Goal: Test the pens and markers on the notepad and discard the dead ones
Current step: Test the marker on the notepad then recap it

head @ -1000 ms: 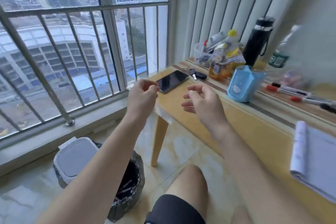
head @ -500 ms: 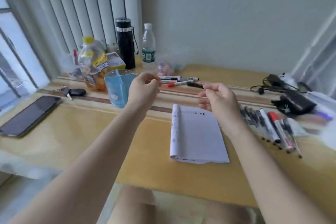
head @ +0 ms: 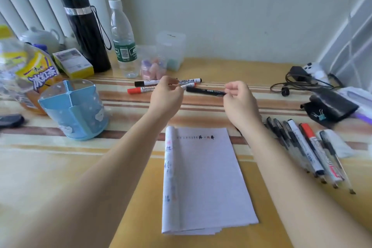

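Nearest on the table [head: 60, 167] lies the notepad [head: 205, 177], open to a page with a few small test marks along its far edge. To its right a row of pens [head: 306, 147] lies side by side, tips toward the person. Past the notepad's far edge both hands hover with fingers loosely curled. The left hand [head: 166, 96] appears to hold nothing, and so does the right hand [head: 239, 102]. Just beyond them lie the loose markers, all running left to right across the table. The black marker [head: 205, 91] ends right at the right hand's fingertips, though I cannot tell if they touch it. A red-capped marker [head: 138, 90] and a white marker [head: 191, 81] lie partly behind the left hand. The right hand looks better placed for the black marker. It would take it by the near end and draw it back toward the notepad.
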